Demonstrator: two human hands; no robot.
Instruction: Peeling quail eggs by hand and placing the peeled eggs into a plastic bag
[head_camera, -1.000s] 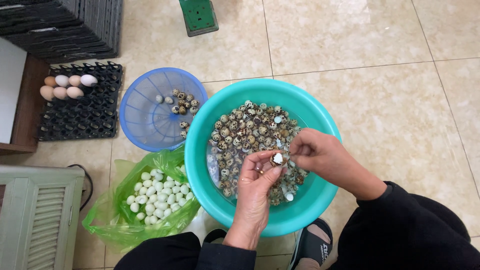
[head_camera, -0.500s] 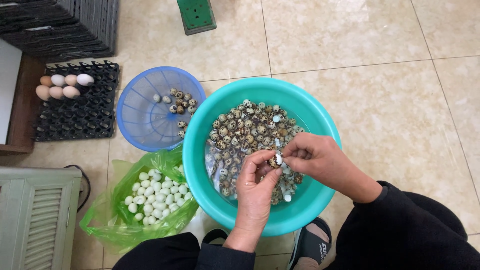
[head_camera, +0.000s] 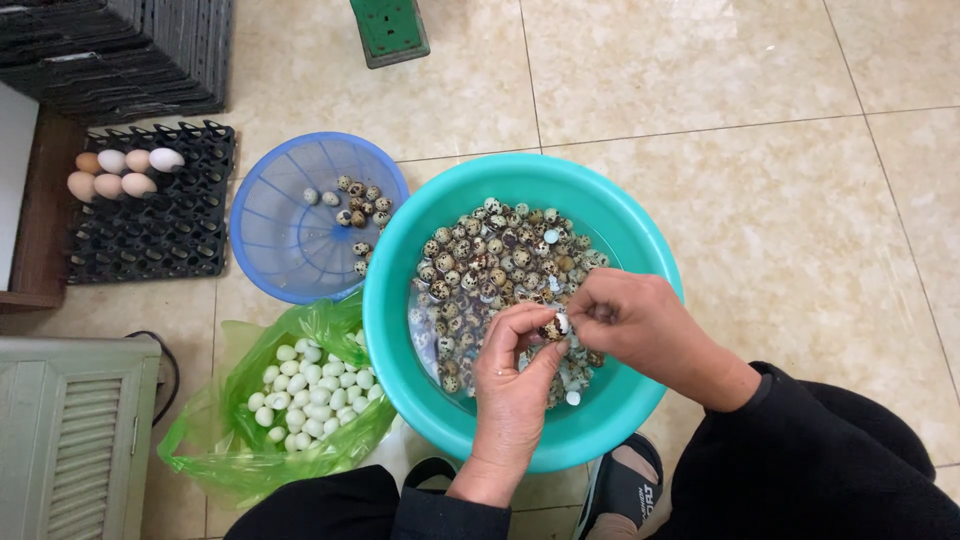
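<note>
A teal basin (head_camera: 640, 240) on the tiled floor holds water and several speckled quail eggs (head_camera: 490, 255). Over its near side my left hand (head_camera: 512, 375) pinches one small egg (head_camera: 553, 326), part speckled shell and part bare white. My right hand (head_camera: 635, 322) meets it from the right, fingertips on the same egg's shell. Both hands hover just above the water.
A blue slotted basket (head_camera: 285, 235) with a few speckled eggs sits left of the basin. A green plastic bag (head_camera: 200, 450) of several peeled white eggs lies in front of it. A black egg tray (head_camera: 150, 240) bears several larger eggs. A green object (head_camera: 390, 28) stands at the top.
Both hands have stayed over the basin's near side, working the same egg. My fingers have shifted slightly on it and more white shows.
</note>
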